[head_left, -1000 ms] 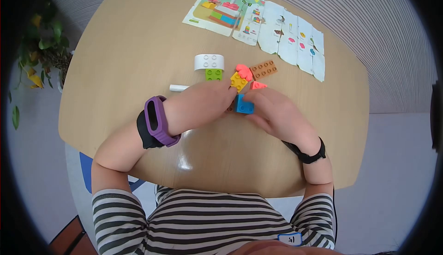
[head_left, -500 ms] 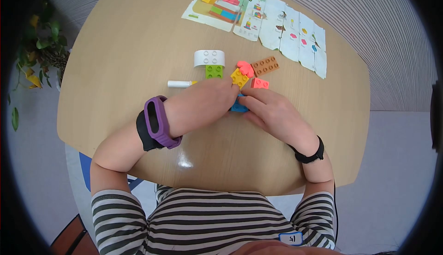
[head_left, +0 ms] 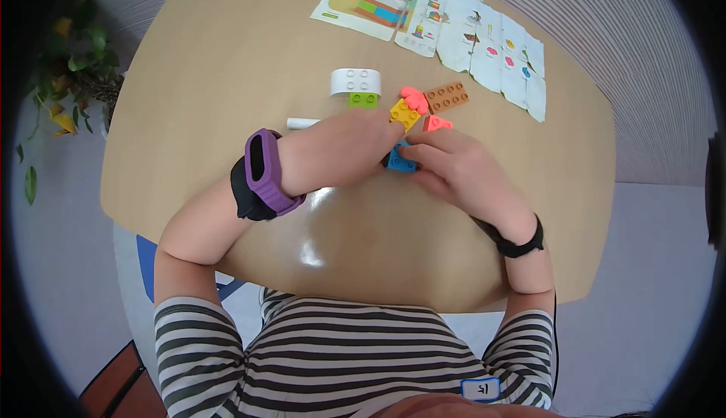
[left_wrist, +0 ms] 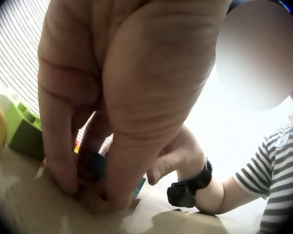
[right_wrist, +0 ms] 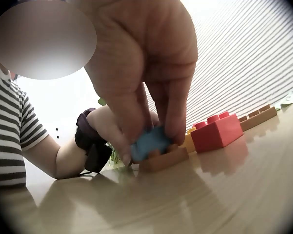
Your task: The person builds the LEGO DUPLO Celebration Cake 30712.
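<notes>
Thumb and finger of my right hand [head_left: 469, 168] pinch a blue toy brick [right_wrist: 151, 142], which sits slightly tilted over a brown studded plate [right_wrist: 163, 162] on the table. Some of the plate's studs show beside the brick in the right wrist view. My left hand [head_left: 344, 149] grips the plate's other end, its fingertips low at the tabletop in the left wrist view. Just beyond the hands lie a yellow brick [head_left: 405, 115], a pink flower-shaped piece [head_left: 413, 100] and a red brick [right_wrist: 218, 132].
A second brown plate [head_left: 448, 98] lies behind the red brick. Left of it are a white arched brick [head_left: 355, 82], a green brick [head_left: 363, 101] and a white cylinder [head_left: 302, 124], partly behind the left forearm. Creased instruction sheets [head_left: 439, 24] spread along the table's far edge.
The blue brick has shifted and tilted between the right fingers, close against the brown plate. Both hands stay together at the same spot, and the head view has swung slightly.
</notes>
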`<action>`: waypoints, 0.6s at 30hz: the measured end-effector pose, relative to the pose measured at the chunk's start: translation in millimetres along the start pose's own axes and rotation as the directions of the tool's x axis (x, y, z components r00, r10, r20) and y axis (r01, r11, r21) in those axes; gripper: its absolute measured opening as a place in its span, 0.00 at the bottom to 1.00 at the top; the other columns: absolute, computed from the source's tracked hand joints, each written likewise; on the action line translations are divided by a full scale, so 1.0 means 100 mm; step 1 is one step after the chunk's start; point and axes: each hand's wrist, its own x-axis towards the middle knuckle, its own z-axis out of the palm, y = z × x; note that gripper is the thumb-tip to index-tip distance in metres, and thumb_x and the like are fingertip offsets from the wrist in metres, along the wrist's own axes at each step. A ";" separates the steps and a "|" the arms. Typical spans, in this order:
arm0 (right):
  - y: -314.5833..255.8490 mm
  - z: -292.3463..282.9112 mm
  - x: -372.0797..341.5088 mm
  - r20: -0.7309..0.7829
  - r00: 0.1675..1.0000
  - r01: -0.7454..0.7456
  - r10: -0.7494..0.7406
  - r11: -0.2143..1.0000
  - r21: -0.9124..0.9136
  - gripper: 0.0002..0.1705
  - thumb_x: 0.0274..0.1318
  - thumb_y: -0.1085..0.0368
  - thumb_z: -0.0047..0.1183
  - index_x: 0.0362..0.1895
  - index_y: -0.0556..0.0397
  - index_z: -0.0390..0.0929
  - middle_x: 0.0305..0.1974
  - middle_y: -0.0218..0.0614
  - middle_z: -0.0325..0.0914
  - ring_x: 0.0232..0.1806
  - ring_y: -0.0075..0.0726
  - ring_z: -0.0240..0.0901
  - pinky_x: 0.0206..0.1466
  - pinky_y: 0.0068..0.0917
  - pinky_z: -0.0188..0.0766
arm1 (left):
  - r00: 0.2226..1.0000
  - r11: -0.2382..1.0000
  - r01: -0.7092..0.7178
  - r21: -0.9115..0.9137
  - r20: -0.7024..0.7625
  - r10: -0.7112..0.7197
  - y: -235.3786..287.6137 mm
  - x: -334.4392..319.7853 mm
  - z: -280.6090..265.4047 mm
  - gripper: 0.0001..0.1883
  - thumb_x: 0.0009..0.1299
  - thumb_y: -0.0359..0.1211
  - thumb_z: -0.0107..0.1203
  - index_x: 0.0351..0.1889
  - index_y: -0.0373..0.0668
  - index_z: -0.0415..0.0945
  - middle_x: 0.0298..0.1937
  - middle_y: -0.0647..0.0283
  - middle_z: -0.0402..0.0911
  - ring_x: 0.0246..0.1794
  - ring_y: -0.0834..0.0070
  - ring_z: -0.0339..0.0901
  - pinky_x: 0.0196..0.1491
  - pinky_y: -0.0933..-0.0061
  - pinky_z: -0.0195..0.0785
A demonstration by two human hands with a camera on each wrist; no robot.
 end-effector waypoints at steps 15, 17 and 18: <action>0.38 -0.14 -0.06 -0.003 0.980 -0.196 0.197 0.976 -0.099 0.18 0.49 0.65 0.61 0.43 0.55 0.73 0.34 0.45 0.76 0.39 0.54 0.73 0.40 0.43 0.71 | 0.999 0.999 0.019 0.042 0.025 -0.020 0.13 -0.04 -0.08 0.20 0.62 0.36 0.61 0.47 0.35 0.70 0.42 0.53 0.75 0.42 0.54 0.75 0.43 0.59 0.69; 0.39 -0.14 -0.06 -0.004 0.979 -0.201 0.202 0.976 -0.085 0.17 0.50 0.64 0.61 0.43 0.56 0.72 0.33 0.46 0.76 0.38 0.54 0.73 0.40 0.43 0.70 | 0.999 0.999 0.026 0.046 0.018 -0.027 0.13 -0.04 -0.06 0.20 0.63 0.37 0.61 0.48 0.35 0.70 0.42 0.53 0.75 0.41 0.54 0.75 0.43 0.59 0.70; 0.39 -0.15 -0.07 -0.006 0.979 -0.203 0.204 0.976 -0.078 0.17 0.50 0.64 0.60 0.42 0.56 0.72 0.32 0.46 0.76 0.38 0.55 0.73 0.40 0.44 0.70 | 0.999 0.998 0.030 0.048 0.014 -0.030 0.13 -0.04 -0.06 0.20 0.63 0.37 0.61 0.48 0.35 0.70 0.42 0.52 0.75 0.41 0.54 0.75 0.43 0.59 0.70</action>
